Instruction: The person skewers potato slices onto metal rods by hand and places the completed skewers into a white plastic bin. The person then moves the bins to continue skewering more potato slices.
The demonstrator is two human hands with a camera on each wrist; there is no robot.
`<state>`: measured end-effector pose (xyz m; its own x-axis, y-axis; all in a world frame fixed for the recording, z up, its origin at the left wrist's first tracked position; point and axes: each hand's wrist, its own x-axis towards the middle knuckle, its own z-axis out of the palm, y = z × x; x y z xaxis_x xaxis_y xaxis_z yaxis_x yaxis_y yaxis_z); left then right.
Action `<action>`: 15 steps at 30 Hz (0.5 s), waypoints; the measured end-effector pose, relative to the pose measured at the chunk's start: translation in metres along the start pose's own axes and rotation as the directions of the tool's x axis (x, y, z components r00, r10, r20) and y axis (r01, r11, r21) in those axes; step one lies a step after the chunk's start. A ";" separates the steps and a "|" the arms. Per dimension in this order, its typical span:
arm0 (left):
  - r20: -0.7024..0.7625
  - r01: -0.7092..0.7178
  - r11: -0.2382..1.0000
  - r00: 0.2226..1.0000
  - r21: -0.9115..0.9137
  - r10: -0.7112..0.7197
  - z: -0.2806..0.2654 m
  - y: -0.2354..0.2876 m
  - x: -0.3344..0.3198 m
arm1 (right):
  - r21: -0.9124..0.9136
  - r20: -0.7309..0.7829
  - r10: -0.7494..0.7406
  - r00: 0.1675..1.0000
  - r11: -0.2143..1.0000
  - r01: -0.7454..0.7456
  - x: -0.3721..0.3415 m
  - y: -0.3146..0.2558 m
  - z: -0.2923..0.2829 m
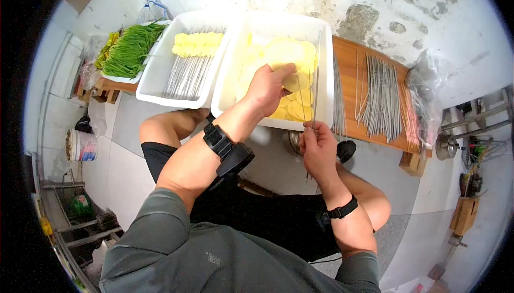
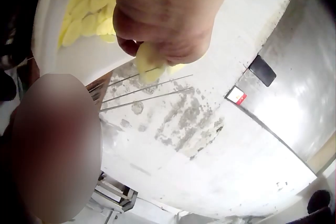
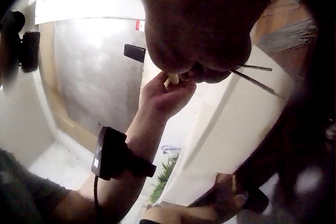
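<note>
In the head view the left hand pinches thin yellow slices above the right white tub. The same hand holds slices in the left wrist view, where thin metal skewers reach toward them. My right hand, lower and to the right at the tub's front edge, grips several skewers pointing up, one meeting the held slices. In the right wrist view the right hand is dark, with skewer ends sticking out; its fingertips are hidden.
Loose yellow slices fill part of the right tub. The tub beside it holds skewers with threaded slices. Green stalks lie at far left. Many skewers lie on the wooden board at right.
</note>
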<state>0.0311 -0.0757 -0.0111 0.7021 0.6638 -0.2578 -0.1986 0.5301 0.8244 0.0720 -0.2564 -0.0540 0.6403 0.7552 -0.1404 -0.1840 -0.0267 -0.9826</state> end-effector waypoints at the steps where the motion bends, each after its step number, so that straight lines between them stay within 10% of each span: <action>1: -0.009 0.008 1.000 1.000 0.016 -0.007 0.002 0.000 -0.002 | 0.030 0.007 0.007 1.000 1.000 -0.007 0.000 0.000 0.000; 9: 0.029 0.035 0.996 0.999 0.085 -0.038 -0.003 -0.005 0.000 | 0.078 -0.012 0.050 0.999 0.996 -0.049 0.001 -0.002 0.000; 15: 0.109 0.104 0.952 0.991 -0.286 -0.075 0.006 -0.001 -0.005 | 0.127 0.020 0.117 0.993 0.985 -0.118 0.002 -0.006 -0.002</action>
<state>0.0317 -0.0822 -0.0076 0.7855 0.5604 -0.2626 -0.3120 0.7251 0.6139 0.0761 -0.2564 -0.0482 0.5991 0.7602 -0.2515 -0.3517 -0.0324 -0.9356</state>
